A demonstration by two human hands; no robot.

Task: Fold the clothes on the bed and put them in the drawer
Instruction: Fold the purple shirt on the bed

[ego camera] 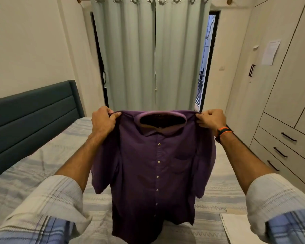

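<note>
A purple short-sleeved button shirt (153, 169) hangs in the air above the bed (42, 166), its front facing me, buttoned, with a chest pocket on the right. My left hand (103, 121) pinches the left shoulder seam. My right hand (211, 119), with an orange and black band at the wrist, pinches the right shoulder. The shirt's hem dangles just over the striped bedsheet. A folded white cloth (236, 228) lies on the bed at the lower right. Drawers (285, 140) with black handles sit at the right, all shut.
A dark teal headboard (30, 111) stands along the left. Pale green curtains (153, 55) hang straight ahead, with a gap of open door at their right. Tall wardrobe doors (292, 59) rise above the drawers; a paper sheet is stuck on one.
</note>
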